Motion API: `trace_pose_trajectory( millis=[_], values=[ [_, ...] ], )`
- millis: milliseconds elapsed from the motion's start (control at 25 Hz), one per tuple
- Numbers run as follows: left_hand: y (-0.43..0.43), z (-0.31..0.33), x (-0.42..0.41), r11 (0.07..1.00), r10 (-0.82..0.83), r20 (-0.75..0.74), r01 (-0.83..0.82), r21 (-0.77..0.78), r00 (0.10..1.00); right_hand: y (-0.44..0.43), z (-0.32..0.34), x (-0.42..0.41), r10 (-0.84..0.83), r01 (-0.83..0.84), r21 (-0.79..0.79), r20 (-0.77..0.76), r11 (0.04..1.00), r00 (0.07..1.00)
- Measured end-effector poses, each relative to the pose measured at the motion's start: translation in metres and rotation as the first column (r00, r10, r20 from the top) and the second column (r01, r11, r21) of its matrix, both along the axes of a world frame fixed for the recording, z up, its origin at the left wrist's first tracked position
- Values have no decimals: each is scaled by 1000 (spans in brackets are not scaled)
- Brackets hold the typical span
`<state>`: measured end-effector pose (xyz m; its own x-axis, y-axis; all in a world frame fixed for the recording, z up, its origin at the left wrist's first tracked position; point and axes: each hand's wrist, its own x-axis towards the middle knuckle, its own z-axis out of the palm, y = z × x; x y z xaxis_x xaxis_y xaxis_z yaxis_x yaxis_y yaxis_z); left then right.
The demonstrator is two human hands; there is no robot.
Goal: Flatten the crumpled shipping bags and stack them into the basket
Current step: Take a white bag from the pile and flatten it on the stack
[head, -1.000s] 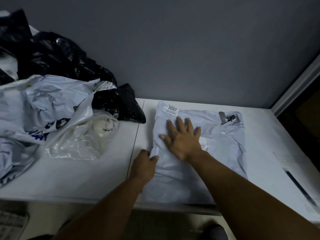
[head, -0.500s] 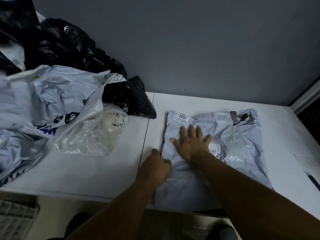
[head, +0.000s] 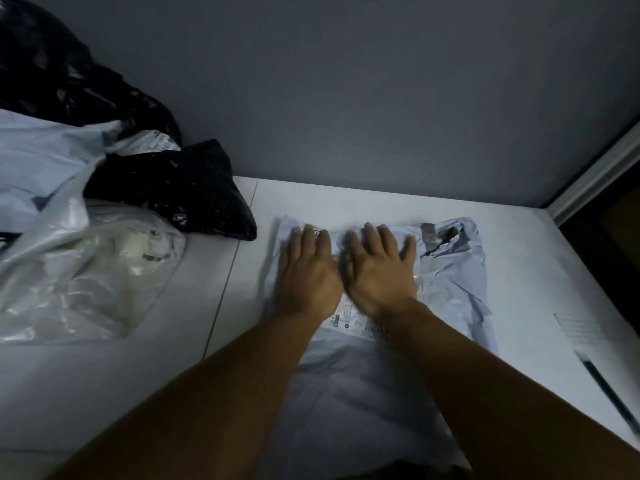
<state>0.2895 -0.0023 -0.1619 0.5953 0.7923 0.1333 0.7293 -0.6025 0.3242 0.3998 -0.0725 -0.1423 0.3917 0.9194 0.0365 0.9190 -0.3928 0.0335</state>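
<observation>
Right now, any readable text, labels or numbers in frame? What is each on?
No text is legible in this frame.
Grey bag label: lines of print, blurred.
White bag label: lines of print, too small to read.
Clear bag sticker: dark marks, blurred.
Sheet at the right edge: faint print, unreadable.

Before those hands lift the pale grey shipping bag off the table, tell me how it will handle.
Probably floppy: the pale grey shipping bag lies creased and thin under the flat left hand and right hand, so it should sag when lifted. Likely light, since it lies nearly flat. Its glossy film may slide on the smooth table if pushed.
</observation>
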Motion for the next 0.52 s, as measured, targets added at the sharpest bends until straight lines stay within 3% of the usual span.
trace_pose_trajectory(
  millis=[120,280,440,520],
  values=[
    [5,-21,7,993,35,-164,-52,-102,986,5,-27,8,-55,51,-89,-39,995,998],
    [7,-28,12,984,100,-303,-139,-111,948,4,-42,25,-129,120,-136,-60,983,990],
    [7,-30,10,984,120,-321,-156,-86,939,-12,-42,40,-134,134,-10,-23,991,991],
    [8,-33,11,985,122,-317,-153,-77,941,-25,-42,51,-111,105,92,65,990,992]
  ],
)
